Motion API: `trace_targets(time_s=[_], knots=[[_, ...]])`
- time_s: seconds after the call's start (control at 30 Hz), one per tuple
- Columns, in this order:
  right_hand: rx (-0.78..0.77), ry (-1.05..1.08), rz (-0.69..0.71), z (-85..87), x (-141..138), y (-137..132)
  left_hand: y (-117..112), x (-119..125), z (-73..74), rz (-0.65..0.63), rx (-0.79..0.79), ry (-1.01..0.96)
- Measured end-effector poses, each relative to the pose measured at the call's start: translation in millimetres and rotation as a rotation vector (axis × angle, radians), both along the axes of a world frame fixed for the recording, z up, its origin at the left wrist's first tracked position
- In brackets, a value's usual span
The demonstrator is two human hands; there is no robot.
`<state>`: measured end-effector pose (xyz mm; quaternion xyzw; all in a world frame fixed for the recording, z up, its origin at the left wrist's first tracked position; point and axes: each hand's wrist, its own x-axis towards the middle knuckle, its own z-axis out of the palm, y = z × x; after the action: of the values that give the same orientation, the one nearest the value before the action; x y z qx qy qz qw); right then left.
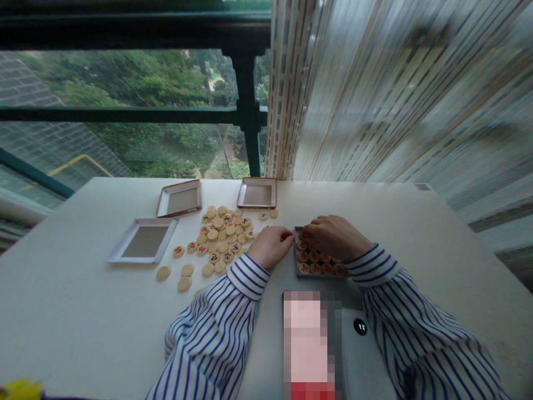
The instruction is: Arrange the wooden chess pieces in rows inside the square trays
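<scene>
A small shallow box (297, 272) on the white table holds rows of round wooden Chinese chess pieces (315, 269) with red characters, face up. My right hand (335, 236) is over the box's far part, fingers curled down among the pieces; its fingertips and whatever they grip are hidden. Just left of the box is my left hand (271, 245), thumb and fingers drawn together near the box's edge. I cannot make out anything between them. Beyond my left forearm lies a loose heap of Chinese chess pieces (224, 234), some with black or red characters, others blank side up.
Three shallow trays or lids stand around the heap: a white one (160, 259), a brown-edged one (158, 204) and another brown-edged one (275, 194). A blurred-out phone (308, 339) and a pale device with a lit display (360, 326) lie between my forearms. Behind are a curtain (353, 111) and window.
</scene>
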<state>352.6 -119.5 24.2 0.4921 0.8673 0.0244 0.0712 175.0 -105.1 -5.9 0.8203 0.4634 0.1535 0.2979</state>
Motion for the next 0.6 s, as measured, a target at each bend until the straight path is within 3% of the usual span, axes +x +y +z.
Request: trace_targets(time_s=[0.6], knots=[[-0.047, -0.033, -0.022, -0.7, 1.2, 2.5, -2.6, 1.2, 3.0, 0.002, -0.035, -0.003]])
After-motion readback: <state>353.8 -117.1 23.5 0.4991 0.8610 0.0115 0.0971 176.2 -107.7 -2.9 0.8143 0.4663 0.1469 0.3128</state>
